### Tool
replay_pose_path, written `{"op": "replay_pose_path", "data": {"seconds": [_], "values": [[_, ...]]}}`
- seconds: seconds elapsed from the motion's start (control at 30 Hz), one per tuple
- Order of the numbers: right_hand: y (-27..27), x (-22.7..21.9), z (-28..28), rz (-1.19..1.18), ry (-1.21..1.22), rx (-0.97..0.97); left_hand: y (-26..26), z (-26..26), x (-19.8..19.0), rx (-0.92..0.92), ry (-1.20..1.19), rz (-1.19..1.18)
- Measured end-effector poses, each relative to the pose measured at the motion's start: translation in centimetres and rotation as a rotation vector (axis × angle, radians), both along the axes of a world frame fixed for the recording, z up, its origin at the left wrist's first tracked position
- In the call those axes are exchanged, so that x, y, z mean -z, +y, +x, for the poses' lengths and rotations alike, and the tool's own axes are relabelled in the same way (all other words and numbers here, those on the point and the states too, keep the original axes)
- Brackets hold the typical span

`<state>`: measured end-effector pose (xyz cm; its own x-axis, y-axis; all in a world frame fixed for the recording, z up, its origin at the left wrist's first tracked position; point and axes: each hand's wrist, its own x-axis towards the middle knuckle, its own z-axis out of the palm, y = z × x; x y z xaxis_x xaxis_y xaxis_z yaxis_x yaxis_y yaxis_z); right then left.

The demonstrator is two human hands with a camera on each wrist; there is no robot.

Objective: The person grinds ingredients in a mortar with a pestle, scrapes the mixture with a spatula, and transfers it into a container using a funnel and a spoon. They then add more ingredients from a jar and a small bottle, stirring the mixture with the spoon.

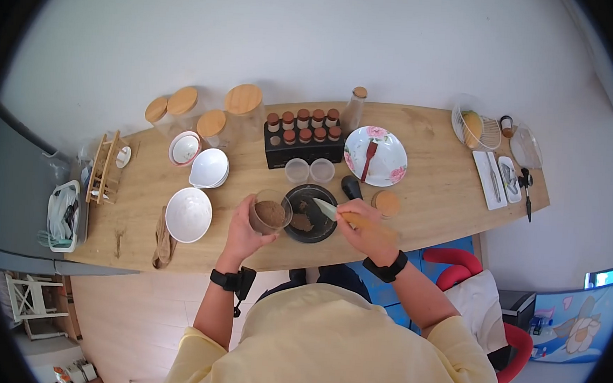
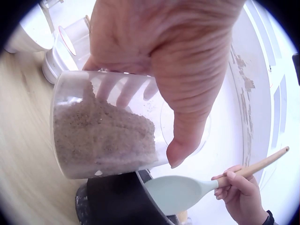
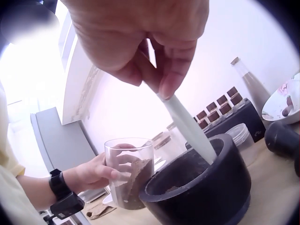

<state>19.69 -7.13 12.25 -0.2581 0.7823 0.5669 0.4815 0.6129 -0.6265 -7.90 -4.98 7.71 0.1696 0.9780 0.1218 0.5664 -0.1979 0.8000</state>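
1. Right hand (image 1: 369, 242): thumb and fingers are pinching the light wooden handle of a pale mint-green spatula with a flat spoon-shaped head (image 2: 174, 194). That head is dipping inside the round black thick-walled mortar (image 3: 201, 194), so I'm using the mortar as the landmark.
2. Left hand (image 1: 241, 235): thumb and fingers are wrapping round a clear, straight-sided round cup (image 2: 69, 85), gripping it just left of the mortar, close beside its rim. Can't tell if cup and rim are touching.
3. The relation that's mattering: the mortar's mouth is lying right of the left fingers and left of the right ones. The spatula's long axis is running from inside the mortar out to the right and toward the person. Left hand is nearer the cup, right hand nearer the spatula.
4. Looks: the cup is holding plenty of dry brown powder (image 2: 103, 136), banking up in a slope; its exact tilt is hard to judge. More brown stuff is sitting in the mortar, patchy over the dark inside.
5. Further out: a black pestle (image 1: 351, 188) is lying behind-right of the mortar, two small clear tubs (image 1: 297, 170) are standing just behind it, and a white floral plate (image 1: 391, 151) is resting beyond the pestle.
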Motion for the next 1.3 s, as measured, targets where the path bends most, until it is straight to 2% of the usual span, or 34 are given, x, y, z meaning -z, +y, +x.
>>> {"op": "replay_pose_path", "data": {"seconds": [0.07,0.1,0.17,0.2,0.27,0.3,0.37,0.63,1.07,1.2,1.3], "values": [[-0.1,0.8,0.5,-0.264,0.072,0.196,-0.1,0.2,-0.2,0.009,0.017,-0.004],[-0.1,2.0,0.6,-0.262,0.073,0.196,-0.2,0.2,-0.2,0.004,0.037,0.013],[0.1,4.4,0.8,-0.631,0.629,0.275,-0.3,0.2,-0.3,-0.007,0.057,0.030],[0.0,5.0,0.9,-0.632,0.628,0.271,-0.5,0.3,-0.3,-0.006,0.037,0.022],[-0.2,5.5,0.9,-0.761,0.889,0.313,-0.7,0.3,-0.2,-0.004,0.018,0.013],[-0.4,5.8,0.9,-0.762,0.890,0.314,-0.7,0.3,-0.1,-0.004,0.015,0.017],[-0.5,6.3,0.5,-0.830,1.087,0.364,-0.7,0.3,0.0,-0.003,0.014,0.021],[0.2,6.7,0.0,-0.872,1.247,0.386,-0.8,0.6,-1.1,0.012,0.120,0.042],[0.3,8.2,1.8,-0.874,1.386,0.392,-0.5,0.2,-0.6,0.011,0.061,0.029],[0.3,4.6,2.9,-0.849,1.405,0.404,-0.2,-0.1,-0.5,0.030,0.078,0.049],[0.1,1.5,2.4,-0.776,1.364,0.313,0.1,0.2,-1.0,0.051,0.077,0.041]]}}
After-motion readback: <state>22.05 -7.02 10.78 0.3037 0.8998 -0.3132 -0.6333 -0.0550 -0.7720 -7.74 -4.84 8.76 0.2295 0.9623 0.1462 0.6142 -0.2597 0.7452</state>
